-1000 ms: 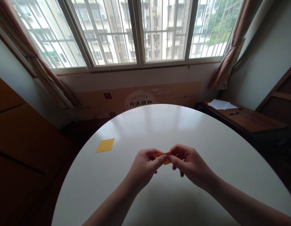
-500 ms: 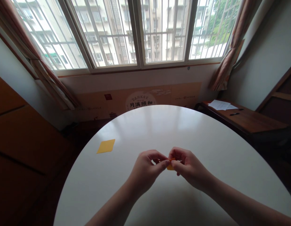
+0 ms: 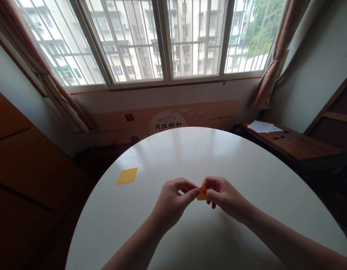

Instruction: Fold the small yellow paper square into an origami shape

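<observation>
Between my two hands is a small folded piece of orange-yellow paper [image 3: 202, 193], held above the white round table [image 3: 207, 150]. My left hand [image 3: 176, 198] pinches its left side between thumb and forefinger. On the other side, my right hand [image 3: 222, 195] grips the paper with thumb and bent fingers. My fingertips cover part of the paper, so its full folded shape is hidden. A flat yellow square of paper [image 3: 127, 176] lies on the table to the left, apart from both hands.
At the right, a low wooden table [image 3: 305, 144] bears white sheets of paper [image 3: 263, 126] and a small dark object [image 3: 278, 137]. A printed cardboard panel [image 3: 139, 120] stands below the barred window [image 3: 190, 41]. Wooden cabinet [image 3: 18, 157] fronts rise at the left.
My fingers have shifted slightly apart on the folded paper, and more of its orange surface shows between them. The yellow square stays in its place on the table.
</observation>
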The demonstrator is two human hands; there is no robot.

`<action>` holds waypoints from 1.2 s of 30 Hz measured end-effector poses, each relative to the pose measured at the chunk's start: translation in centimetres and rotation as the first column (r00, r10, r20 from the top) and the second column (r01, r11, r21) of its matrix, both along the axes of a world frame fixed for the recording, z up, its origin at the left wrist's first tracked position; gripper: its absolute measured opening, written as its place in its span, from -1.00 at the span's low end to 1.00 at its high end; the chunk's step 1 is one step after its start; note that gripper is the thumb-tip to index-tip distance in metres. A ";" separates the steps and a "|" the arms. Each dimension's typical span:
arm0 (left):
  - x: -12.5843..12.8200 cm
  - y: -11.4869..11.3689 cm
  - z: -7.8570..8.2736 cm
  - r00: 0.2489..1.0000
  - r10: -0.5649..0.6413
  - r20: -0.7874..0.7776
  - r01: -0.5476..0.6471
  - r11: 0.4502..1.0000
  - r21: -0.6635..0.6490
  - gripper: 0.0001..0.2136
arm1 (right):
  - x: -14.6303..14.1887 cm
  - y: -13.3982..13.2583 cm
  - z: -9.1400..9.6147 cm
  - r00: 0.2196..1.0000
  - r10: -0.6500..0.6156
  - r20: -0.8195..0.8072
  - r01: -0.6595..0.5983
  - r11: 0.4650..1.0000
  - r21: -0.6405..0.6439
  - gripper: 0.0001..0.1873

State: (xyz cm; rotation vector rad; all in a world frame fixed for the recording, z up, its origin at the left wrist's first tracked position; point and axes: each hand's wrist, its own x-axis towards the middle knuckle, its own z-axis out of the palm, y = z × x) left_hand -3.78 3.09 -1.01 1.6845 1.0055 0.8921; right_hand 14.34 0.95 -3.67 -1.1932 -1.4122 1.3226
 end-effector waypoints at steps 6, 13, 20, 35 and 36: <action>-0.2 0.3 -0.1 0.999 0.028 0.020 -0.027 0.999 -0.039 -0.81 | 0.4 0.3 0.3 0.999 -0.019 -0.040 0.019 1.000 -0.009 -0.93; -0.4 0.6 -0.1 0.990 0.021 0.140 -0.023 1.000 0.014 -0.79 | 0.8 0.2 1.0 0.964 -0.034 -0.265 -0.013 0.985 -0.171 -0.87; -0.4 0.5 -0.2 0.978 -0.102 0.185 0.087 0.993 0.083 -0.91 | 0.4 -0.3 0.5 0.922 0.160 -0.353 -0.273 0.914 -0.299 -0.52; -0.5 1.5 -1.2 0.981 0.131 0.146 -0.075 0.938 -0.339 -0.58 | 0.3 0.4 0.2 0.957 -0.083 -0.279 0.034 0.984 -0.177 -0.62; -0.4 1.5 -1.3 0.980 0.115 0.161 -0.046 0.925 -0.378 -0.63 | 0.2 0.4 0.1 0.963 -0.087 -0.256 0.048 0.987 -0.156 -0.61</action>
